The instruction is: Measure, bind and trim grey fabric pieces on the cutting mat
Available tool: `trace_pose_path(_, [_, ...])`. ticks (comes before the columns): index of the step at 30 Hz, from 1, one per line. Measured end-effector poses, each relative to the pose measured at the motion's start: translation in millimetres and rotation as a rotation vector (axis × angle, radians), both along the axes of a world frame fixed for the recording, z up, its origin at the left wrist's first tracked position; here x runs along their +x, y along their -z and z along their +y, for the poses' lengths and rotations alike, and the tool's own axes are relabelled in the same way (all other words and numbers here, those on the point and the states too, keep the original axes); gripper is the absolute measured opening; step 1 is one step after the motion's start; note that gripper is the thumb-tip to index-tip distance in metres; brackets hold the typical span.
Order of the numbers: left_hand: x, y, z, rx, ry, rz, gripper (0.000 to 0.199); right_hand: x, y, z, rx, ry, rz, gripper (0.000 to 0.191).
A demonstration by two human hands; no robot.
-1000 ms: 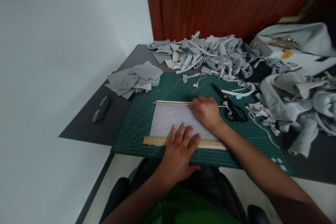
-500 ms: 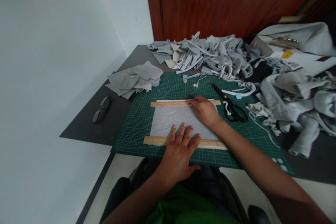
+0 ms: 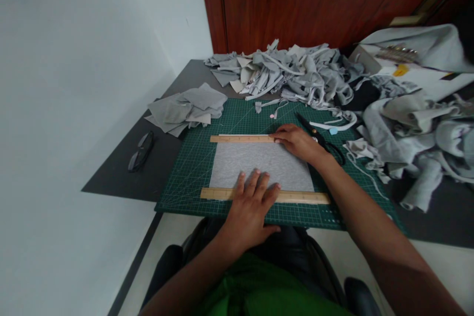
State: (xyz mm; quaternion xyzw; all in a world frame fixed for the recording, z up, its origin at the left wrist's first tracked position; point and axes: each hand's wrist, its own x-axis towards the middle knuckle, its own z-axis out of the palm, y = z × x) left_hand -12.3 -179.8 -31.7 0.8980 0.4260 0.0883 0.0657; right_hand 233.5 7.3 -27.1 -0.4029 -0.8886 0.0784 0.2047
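A rectangle of grey knit fabric lies flat on a green cutting mat. One wooden ruler lies along the fabric's far edge, another wooden ruler along its near edge. My left hand rests flat with fingers spread, pressing across the near ruler, its fingertips on the fabric. Fingers bent together, my right hand grips the far ruler and covers its right end. Black-handled scissors lie just right of the right hand, partly hidden behind it and the forearm.
Stacked grey fabric pieces lie at the mat's left corner, near dark-framed glasses. Heaped grey scraps cover the back of the table. More crumpled fabric and a white box occupy the right side.
My right hand has shifted a little right along the far ruler and now covers its right end. The left hand stays on the near ruler. The whole view has tilted slightly.
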Motion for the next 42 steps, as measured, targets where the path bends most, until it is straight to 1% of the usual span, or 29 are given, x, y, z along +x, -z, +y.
trace_pose_path(3, [0.6, -0.4, 0.6, 0.001, 0.009, 0.001, 0.102, -2.3, 3.0, 0.8, 0.008, 0.032, 0.003, 0.032])
trace_pose_path(10, [1.1, -0.1, 1.3, 0.023, 0.009, 0.007, 0.101, -3.6, 0.5, 0.2, 0.003, 0.059, 0.003, 0.032])
trace_pose_path(16, [1.0, -0.9, 3.3, 0.016, 0.026, 0.002, 0.1, -4.1, 5.0, 3.7, 0.025, 0.104, 0.018, 0.033])
trace_pose_path(23, [2.3, -2.4, 0.5, 0.022, 0.011, 0.041, 0.102, 0.2, 5.9, 5.3, -0.015, -0.015, 0.128, 0.029])
trace_pose_path(27, [2.7, -2.7, -2.1, 0.023, 0.001, 0.05, 0.103, 2.7, 8.7, 3.4, -0.083, -0.099, 0.138, 0.03])
trace_pose_path(29, [2.7, -2.0, -2.6, 0.028, -0.004, 0.043, 0.103, 2.2, 10.9, 3.1, -0.085, -0.09, 0.133, 0.033])
trace_pose_path(32, [2.2, 0.1, -2.5, 0.038, -0.009, 0.031, 0.102, -0.3, 14.0, 2.9, -0.056, -0.029, 0.113, 0.039])
trace_pose_path(35, [1.9, 1.6, -1.9, 0.046, -0.006, 0.024, 0.103, -2.7, 16.0, 2.5, -0.023, -0.004, 0.093, 0.034])
trace_pose_path(38, [2.0, 1.9, -1.8, 0.052, -0.003, 0.023, 0.104, -2.6, 16.2, 2.3, -0.008, -0.011, 0.109, 0.033])
trace_pose_path(42, [2.3, 1.6, -2.2, 0.057, -0.01, 0.025, 0.105, 0.7, 13.2, 2.5, -0.033, -0.065, 0.137, 0.031])
